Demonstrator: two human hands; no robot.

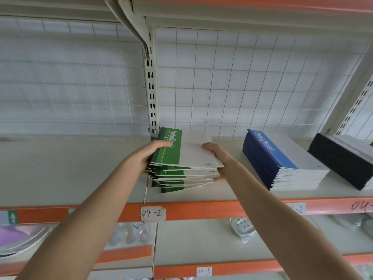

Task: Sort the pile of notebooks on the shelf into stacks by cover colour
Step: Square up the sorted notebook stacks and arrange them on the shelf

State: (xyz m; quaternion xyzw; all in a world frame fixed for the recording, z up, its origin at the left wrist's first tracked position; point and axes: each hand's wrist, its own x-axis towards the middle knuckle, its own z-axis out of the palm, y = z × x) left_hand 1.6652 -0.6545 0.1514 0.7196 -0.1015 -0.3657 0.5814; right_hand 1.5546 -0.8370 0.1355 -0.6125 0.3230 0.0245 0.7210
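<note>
Both forearms reach up to the shelf (60,168). My left hand (148,155) and right hand (217,158) clasp opposite edges of the green notebook stack (171,158) lying mid-shelf, right thumb on top. Right of it sit a blue stack (272,158), then a black stack (339,160).

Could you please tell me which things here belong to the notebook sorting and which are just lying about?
Part of the job: green notebooks, gripped by the left hand and right hand; blue notebooks; black notebooks; shelf.

Just lying about: paper label on the shelf edge; white packaged dish and purple item on the shelf below.
</note>
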